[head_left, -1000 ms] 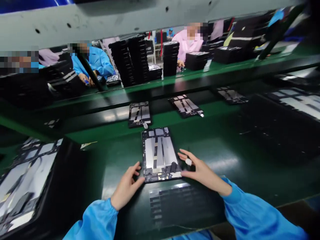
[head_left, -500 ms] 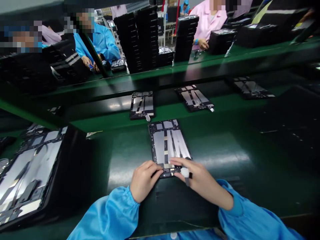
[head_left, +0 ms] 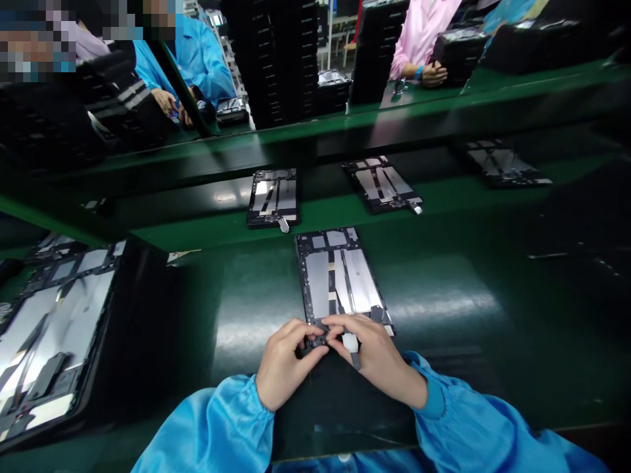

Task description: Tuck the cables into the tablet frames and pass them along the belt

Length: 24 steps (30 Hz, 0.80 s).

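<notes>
An opened tablet chassis (head_left: 338, 276) with silvery battery panels lies on the green bench in front of me. Both my hands meet at its near edge. My left hand (head_left: 283, 361) has its fingers curled and pinches a small dark part at the chassis's lower edge. My right hand (head_left: 372, 355) is also curled, fingertips pressed on the same spot, with a white cot on one finger. What lies under the fingers is hidden.
Two more open chassis (head_left: 273, 197) (head_left: 382, 184) lie on the belt beyond, a third (head_left: 503, 164) at the far right. A black tray (head_left: 54, 328) of chassis sits at my left. Across the line, other people in blue and pink coats work behind stacked black trays (head_left: 280, 59).
My hands moved in from either side of the chassis and closed together on its near edge. The view tilted down and the chassis shifted slightly right.
</notes>
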### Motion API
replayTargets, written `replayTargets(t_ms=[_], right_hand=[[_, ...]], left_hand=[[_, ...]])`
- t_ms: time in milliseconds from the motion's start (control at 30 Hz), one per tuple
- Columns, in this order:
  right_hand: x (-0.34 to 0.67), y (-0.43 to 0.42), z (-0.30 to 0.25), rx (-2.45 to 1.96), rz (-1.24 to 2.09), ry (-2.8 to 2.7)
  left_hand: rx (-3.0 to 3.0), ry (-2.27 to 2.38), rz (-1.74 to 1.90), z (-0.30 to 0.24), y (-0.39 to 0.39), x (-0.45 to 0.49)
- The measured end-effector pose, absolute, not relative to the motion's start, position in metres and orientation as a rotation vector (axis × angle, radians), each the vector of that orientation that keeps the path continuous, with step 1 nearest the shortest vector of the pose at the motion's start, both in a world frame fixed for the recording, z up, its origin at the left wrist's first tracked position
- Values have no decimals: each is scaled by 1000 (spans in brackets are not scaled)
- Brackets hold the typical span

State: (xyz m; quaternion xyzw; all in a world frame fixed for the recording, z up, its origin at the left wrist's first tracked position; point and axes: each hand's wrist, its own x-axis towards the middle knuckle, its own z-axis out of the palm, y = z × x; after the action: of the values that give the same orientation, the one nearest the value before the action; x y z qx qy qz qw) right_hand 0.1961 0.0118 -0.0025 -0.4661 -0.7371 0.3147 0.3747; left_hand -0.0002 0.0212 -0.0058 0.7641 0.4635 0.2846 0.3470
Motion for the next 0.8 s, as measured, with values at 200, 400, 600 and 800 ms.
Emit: replayTargets(t_ms=[200, 400, 600, 800], right_hand=[[198, 11, -2, -1194, 889, -1936], [197, 11, -7, -1201, 867, -1948], [197, 9, -12, -1164, 807, -1969], [199, 9, -11, -1170, 837, -1957]], left_hand=[[2032, 1218, 658, -3, 21, 1], [2239, 1253, 615, -2, 18, 0], [2963, 1087, 598, -5, 8, -17], [2993, 1009, 531, -7, 11, -28]])
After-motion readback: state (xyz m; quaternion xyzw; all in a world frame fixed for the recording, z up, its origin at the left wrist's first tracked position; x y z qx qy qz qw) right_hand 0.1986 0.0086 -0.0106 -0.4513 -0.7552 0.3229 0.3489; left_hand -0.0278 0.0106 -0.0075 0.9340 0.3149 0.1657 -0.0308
